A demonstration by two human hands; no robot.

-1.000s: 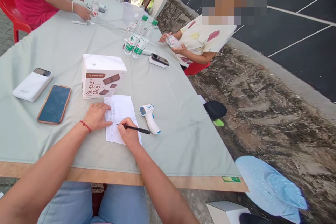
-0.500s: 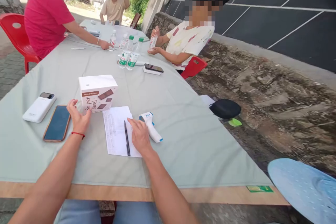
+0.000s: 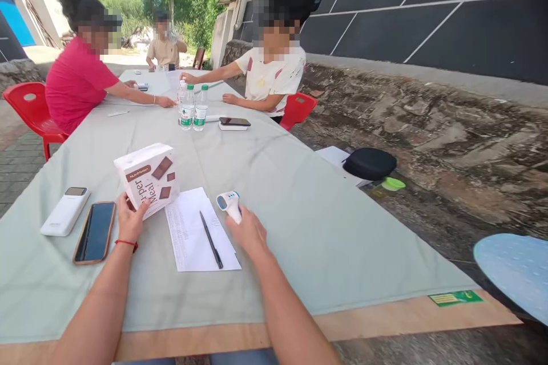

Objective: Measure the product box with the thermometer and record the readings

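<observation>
My left hand (image 3: 132, 218) is closed around the lower left corner of a white snack box (image 3: 148, 182) with brown bars printed on it. The box is tilted. My right hand (image 3: 249, 231) grips the handle of a white and blue infrared thermometer (image 3: 229, 203), its head angled to the far left. Between my hands lies a written paper sheet (image 3: 188, 245), with a black pen (image 3: 211, 239) across it. Left of my left hand are a smartphone (image 3: 95, 232) in a brown case and a white power bank (image 3: 65, 212).
Farther along the cloth-covered table (image 3: 325, 251) stand green-capped water bottles (image 3: 200, 108) beside a dark phone on a white block (image 3: 234, 124). Seated people reach over the table on both sides, another sits at its far end. A blue stool (image 3: 514, 268) is at the right.
My left hand has taken hold of the box and tilted it. My right hand has closed on the thermometer and turned it. Across the table, the person on the right has stretched out an arm.
</observation>
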